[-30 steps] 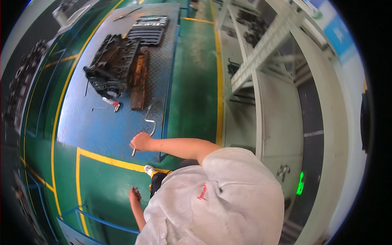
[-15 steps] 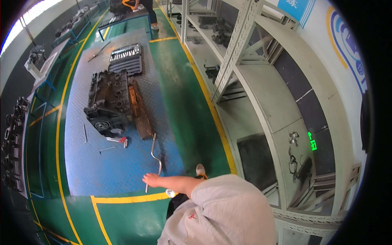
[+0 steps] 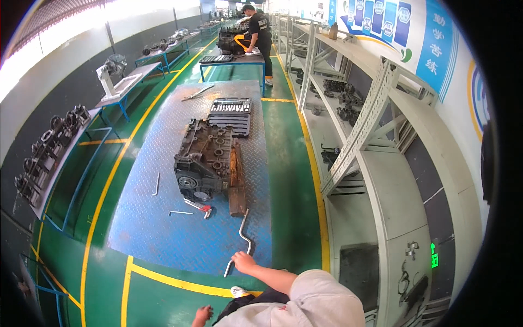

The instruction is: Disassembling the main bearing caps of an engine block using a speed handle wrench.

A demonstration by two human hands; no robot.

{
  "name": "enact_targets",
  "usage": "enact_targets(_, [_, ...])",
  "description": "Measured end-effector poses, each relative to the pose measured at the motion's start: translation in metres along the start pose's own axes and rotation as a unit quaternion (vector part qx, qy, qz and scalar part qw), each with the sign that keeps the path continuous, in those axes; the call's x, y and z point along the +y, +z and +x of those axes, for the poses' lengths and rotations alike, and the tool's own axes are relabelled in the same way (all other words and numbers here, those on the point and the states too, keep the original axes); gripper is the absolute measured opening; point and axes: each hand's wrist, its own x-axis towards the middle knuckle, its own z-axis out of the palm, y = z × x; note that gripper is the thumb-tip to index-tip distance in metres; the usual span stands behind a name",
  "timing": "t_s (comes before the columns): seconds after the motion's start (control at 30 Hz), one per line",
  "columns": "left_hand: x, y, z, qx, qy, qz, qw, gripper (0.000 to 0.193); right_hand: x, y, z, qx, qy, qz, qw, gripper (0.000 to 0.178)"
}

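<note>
My right hand (image 3: 243, 262) reaches down over the front of the blue plate with its fingers closed around the lower part of a bent metal speed brace (image 3: 242, 229). The far end of the brace comes close to the rusty wooden block (image 3: 237, 201). My left hand (image 3: 202, 315) hangs low by my body, fingers loosely bent, and no object shows in it. Beyond the brace, an engine block (image 3: 202, 155) sits on the plate, right beside the wood. A red-headed tool (image 3: 205, 208) and a thin L-shaped wrench (image 3: 181, 212) lie in front of the engine.
Another L-shaped wrench (image 3: 157, 184) lies left of the engine; an open socket case (image 3: 230, 115) lies behind it. A long bar (image 3: 197, 92) rests farther back. Metal shelving (image 3: 348, 158) runs along the right. A person (image 3: 260, 41) stands at the far blue table (image 3: 234, 64).
My view has tilted up and swung left, so the person and far tables show more fully. My left hand has come into view. My right hand stays at the brace.
</note>
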Motion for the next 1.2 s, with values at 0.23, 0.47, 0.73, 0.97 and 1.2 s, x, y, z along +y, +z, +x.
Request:
enact_targets(0.23, [0.137,0.173,0.003,-0.299,0.280,0.320,0.854,0.042,0.036,-0.112,-0.256,-0.378,0.342,0.048,0.859,0.035])
enact_targets(0.47, [0.133,0.387,0.022,-0.378,0.362,0.701,0.485,0.069,-0.007,-0.106,-0.417,-0.134,0.432,0.435,0.779,0.036])
enact_targets(0.73, [0.091,0.391,0.030,-0.446,0.241,0.733,0.454,0.051,-0.089,-0.042,-0.410,0.099,0.621,0.402,0.666,0.024])
enact_targets(0.97, [0.102,0.397,0.039,-0.437,0.152,0.745,0.480,0.081,-0.108,-0.081,-0.395,-0.056,0.440,0.061,0.894,0.033])
enact_targets(1.2, [0.097,0.414,0.020,-0.480,-0.085,0.768,0.416,0.131,-0.104,-0.084,-0.394,-0.008,0.468,0.137,0.873,0.040])
